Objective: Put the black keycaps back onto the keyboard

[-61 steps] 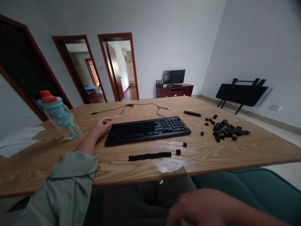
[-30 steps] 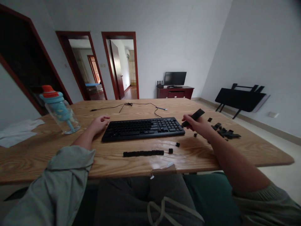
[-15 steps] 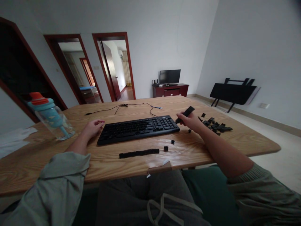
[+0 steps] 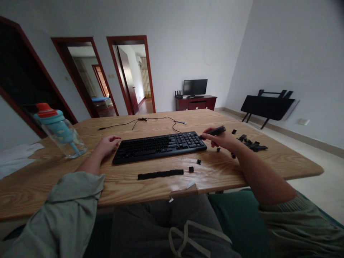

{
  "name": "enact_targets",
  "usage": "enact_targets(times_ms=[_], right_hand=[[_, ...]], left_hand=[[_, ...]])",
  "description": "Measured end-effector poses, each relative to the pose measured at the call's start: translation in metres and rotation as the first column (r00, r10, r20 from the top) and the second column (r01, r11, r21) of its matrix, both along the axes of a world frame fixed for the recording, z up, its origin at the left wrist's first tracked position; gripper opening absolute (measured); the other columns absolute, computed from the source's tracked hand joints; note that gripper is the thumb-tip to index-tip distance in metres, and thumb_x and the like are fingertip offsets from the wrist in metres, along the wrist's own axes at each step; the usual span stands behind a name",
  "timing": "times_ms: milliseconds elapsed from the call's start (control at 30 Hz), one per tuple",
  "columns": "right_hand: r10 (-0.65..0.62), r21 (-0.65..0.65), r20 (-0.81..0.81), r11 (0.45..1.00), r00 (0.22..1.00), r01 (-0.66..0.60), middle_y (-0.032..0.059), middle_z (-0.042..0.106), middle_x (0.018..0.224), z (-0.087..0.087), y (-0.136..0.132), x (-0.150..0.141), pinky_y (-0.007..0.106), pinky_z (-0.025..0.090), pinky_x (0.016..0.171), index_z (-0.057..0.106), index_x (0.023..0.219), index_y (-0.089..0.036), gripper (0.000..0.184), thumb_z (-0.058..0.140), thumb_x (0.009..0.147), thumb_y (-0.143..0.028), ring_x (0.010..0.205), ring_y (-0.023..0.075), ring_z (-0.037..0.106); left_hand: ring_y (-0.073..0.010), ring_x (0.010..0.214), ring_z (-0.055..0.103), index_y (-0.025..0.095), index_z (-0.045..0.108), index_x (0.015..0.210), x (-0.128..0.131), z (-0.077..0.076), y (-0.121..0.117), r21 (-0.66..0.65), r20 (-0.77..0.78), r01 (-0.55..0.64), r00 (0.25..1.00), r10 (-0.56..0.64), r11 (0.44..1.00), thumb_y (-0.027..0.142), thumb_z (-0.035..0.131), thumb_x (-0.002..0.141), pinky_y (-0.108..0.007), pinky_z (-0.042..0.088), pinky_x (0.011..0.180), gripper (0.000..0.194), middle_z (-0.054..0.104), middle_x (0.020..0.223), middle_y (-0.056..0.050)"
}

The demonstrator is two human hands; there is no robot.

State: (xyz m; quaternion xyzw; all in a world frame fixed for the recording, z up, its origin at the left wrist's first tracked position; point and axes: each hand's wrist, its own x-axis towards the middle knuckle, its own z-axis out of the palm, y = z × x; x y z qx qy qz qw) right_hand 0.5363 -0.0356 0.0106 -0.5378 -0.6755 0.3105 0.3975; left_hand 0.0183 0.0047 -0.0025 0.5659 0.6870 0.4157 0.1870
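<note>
clock directions are taken from the middle of the keyboard point(image 4: 158, 147), twelve being away from the person. the keyboard lies flat on the table point(image 4: 120, 186). change noted: the black bar point(image 4: 218, 131), seen earlier lying on the table, is now off it, and its raised rear end is lower than half a second ago.

the right hand point(image 4: 221, 139), at three o'clock, has its fingers closed around the bar, the front end just beside the keyboard's right end; contact cannot be confirmed. judged significance: the bar is under control and positioned at the keyboard, not being carried away.

the left hand point(image 4: 107, 144), at nine o'clock, has half-curled fingers with nothing visible between them, near the keyboard's left end; contact unclear.

a row of small black pieces point(image 4: 160, 174) lies at six o'clock, undisturbed. a loose piece point(image 4: 191, 169) sits at five. a scattered pile point(image 4: 256, 146) lies at three, beyond the right hand.
</note>
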Motion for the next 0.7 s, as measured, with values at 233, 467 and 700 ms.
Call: enact_targets(times_ms=[233, 467, 700], right_hand=[[0.089, -0.07, -0.021, 0.993, 0.996, -0.09, 0.0024, 0.069, 0.07, 0.008, -0.008, 0.018, 0.022, 0.042, 0.041, 0.074, 0.094, -0.022, 0.033, 0.079, 0.073, -0.047, 0.049, 0.0108, 0.052], [0.01, -0.007, 0.007, 1.0, 1.0, -0.01, -0.0007, 0.058, 0.058, 0.007, -0.004, 0.015, 0.022, 0.036, 0.043, 0.073, 0.081, -0.02, 0.019, 0.075, 0.066, -0.033, 0.051, 0.0117, 0.048], [-0.024, 0.117, 0.052, 0.993, 0.998, 0.018, -0.0002, 0.059, 0.061, 0.003, 0.001, 0.008, 0.027, 0.041, 0.053, 0.071, 0.078, -0.02, 0.017, 0.068, 0.068, -0.033, 0.06, 0.0154, 0.052]], left_hand=[[-0.0143, 0.05, 0.047, 0.018, 0.072, 0.088, 0.006, 0.004, -0.005, -0.027, 0.008, -0.029, 1.0, 0.029, 0.999, 0.039, 0.067, 0.065, -0.026, 0.035, 0.047, 0.032, 0.061, 0.065, -0.001], [-0.0127, 0.049, 0.046, 0.017, 0.073, 0.09, 0.002, 0.001, -0.001, -0.02, -0.022, -0.019, 1.0, 0.019, 1.0, 0.037, 0.065, 0.066, -0.024, 0.034, 0.046, 0.032, 0.062, 0.068, -0.001], [-0.0144, 0.054, 0.052, 0.018, 0.073, 0.089, -0.006, -0.003, 0.004, -0.005, -0.015, 0.011, 1.0, -0.012, 1.0, 0.035, 0.065, 0.063, -0.024, 0.037, 0.047, 0.032, 0.065, 0.071, -0.002]])
